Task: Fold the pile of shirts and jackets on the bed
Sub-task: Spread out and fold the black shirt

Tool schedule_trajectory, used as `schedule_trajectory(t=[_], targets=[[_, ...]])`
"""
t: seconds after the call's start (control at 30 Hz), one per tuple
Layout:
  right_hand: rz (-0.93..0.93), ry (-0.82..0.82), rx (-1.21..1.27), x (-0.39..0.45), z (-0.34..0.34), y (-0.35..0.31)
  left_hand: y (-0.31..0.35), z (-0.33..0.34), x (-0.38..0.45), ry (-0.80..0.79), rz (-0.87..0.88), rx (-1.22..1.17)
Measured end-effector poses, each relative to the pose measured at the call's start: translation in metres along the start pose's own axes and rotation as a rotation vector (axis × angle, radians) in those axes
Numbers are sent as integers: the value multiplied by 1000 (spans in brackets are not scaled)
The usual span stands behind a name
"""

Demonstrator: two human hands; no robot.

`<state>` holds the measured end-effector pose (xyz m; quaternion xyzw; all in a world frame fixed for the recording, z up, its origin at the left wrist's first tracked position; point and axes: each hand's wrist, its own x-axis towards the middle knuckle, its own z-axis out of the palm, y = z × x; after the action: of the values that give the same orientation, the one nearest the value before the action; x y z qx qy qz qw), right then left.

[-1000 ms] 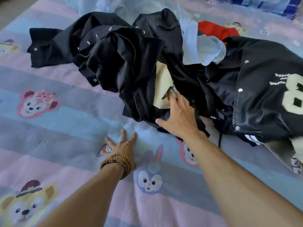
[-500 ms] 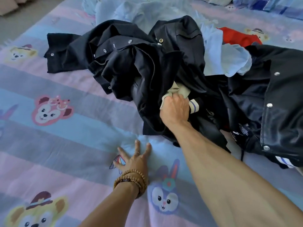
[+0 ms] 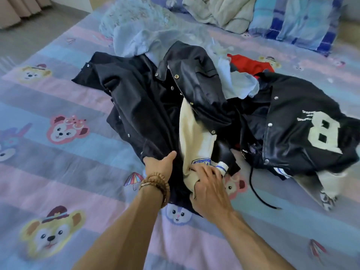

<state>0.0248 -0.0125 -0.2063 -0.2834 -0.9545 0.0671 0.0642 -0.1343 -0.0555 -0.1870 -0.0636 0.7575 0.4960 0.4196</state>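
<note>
Striped pastel bed sheet (image 3: 58,98) with cartoon bears and rabbits, blue checked pillows (image 3: 303,22) and a rumpled cream blanket (image 3: 220,12) at the far edge. Heaped mid-bed: pile of clothes (image 3: 194,90), mostly black jackets with metal snaps, pale blue shirts (image 3: 136,38) behind, a scrap of red garment (image 3: 247,64) beside them. Off to the right, black varsity jacket (image 3: 303,125), big cream "8" facing up.

Running lengthwise from the middle of the pile down toward the near edge: cream sleeve (image 3: 192,137), long axis nearly straight at the camera, striped cuff (image 3: 222,166) at the near end, pointing slightly right.

Right hand (image 3: 208,190) clenched on the near end of that sleeve, fingers (image 3: 202,170) curled over the cream cloth just beside the cuff, cloth bunched under the palm. Left hand (image 3: 161,164), beaded bracelets (image 3: 155,182) at the wrist, now up against the black jacket (image 3: 136,106) just left of the sleeve, thumb out on the dark cloth; rest of the fingers hidden behind it, so grip or mere press cannot be told.

Half a second back: only a small fold of cream showing deep in the black heap, right fist wrapped on it; left hand flat and spread on the sheet. Now far more sleeve drawn out toward the near edge, left hand off the sheet and onto the jacket.
</note>
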Motion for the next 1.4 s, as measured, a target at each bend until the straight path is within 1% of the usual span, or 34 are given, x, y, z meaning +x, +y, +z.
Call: schedule_trajectory(t=[0.03,0.07,0.1,0.2,0.23,0.3,0.33,0.4,0.43,0.47,0.5,0.53,0.6,0.67,0.7,0.77,0.8,0.87,0.93,1.0,1.03,1.07,1.1,1.17,1.2,1.23,1.3,1.37,1.4], targets=[[7,-6,-1,-10,-1,1,-1,4,-4,54,20,3],[64,-19,-5,-19,-1,5,-1,3,-9,82,40,35],[164,-42,7,-29,-1,14,-3,0,-18,79,66,74],[544,-30,112,-50,-14,35,-10,-24,-51,12,154,95],[598,-22,155,-59,-22,32,-14,-33,-63,-2,149,79],[518,25,308,-71,-38,10,-25,-45,-84,-2,94,43],[466,-13,458,-75,-53,-9,-29,-49,-98,-12,66,21],[408,-241,811,-80,-77,-48,-27,-49,-120,-50,-12,-63],[402,-305,901,-83,-85,-64,-21,-49,-130,-80,-47,-111],[402,-285,934,-91,-95,-76,-14,-52,-146,-116,-59,-160],[447,-221,927,-97,-101,-80,-7,-55,-157,-162,-63,-197],[477,-159,917,-103,-113,-83,-1,-60,-171,-193,-39,-187],[514,-147,884,-111,-135,-81,11,-70,-193,-193,20,-78],[483,-174,773,-115,-167,-81,20,-85,-214,-126,96,-59],[448,-151,687,-115,-181,-78,24,-93,-223,-110,117,-108],[421,-63,512,-116,-214,-73,33,-111,-245,-105,150,-266],[433,-13,423,-121,-234,-73,40,-122,-259,-114,190,-308],[487,69,357,-131,-269,-78,49,-138,-277,-114,279,-329],[561,204,389,-145,-295,-92,56,-154,-293,-93,309,-325],[592,350,392,-153,-312,-113,60,-174,-306,-85,306,-343],[605,396,395,-155,-320,-126,63,-184,-312,-81,317,-338],[624,414,438,-156,-327,-135,65,-194,-317,-68,335,-346],[651,399,537,-156,-336,-148,68,-206,-325,-61,355,-379],[652,342,775,-161,-359,-182,72,-240,-340,-118,462,-433],[614,307,849,-164,-371,-196,72,-253,-347,-149,542,-370],[564,274,883,-166,-383,-208,69,-262,-353,-173,641,-231],[495,206,924,-171,-407,-234,54,-276,-364,-167,828,129],[442,76,969,-177,-423,-259,41,-281,-374,-132,984,389],[422,-3,980,-179,-428,-268,36,-281,-377,-144,1090,504]])
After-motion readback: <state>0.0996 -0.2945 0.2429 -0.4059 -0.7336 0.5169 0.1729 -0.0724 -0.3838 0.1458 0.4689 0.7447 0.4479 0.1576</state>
